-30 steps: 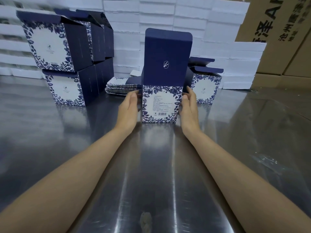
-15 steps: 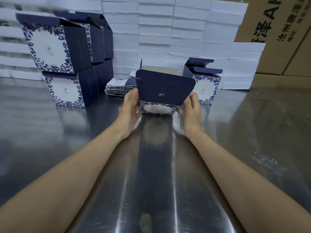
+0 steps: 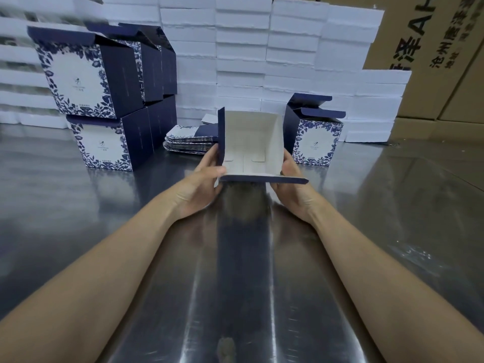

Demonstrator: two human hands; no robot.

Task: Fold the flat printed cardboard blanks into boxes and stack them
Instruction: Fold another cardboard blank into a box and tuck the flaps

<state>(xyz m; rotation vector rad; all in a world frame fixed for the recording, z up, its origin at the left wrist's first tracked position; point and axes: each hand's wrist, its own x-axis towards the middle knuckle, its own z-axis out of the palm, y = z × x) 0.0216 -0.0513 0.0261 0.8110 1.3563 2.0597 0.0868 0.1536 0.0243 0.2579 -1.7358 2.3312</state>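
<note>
Over the steel table, the left hand and right hand gripped the open box by its side walls, fingers curled round them, its white inside facing the person, with flat blanks just behind, finished boxes stacked at far left, and white foam blocks beyond.

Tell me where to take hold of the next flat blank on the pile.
Probably the top sheet's near edge on the pile of flat blanks, coming from the front left: the pile lies flat, and the open box covers its right end.
</note>
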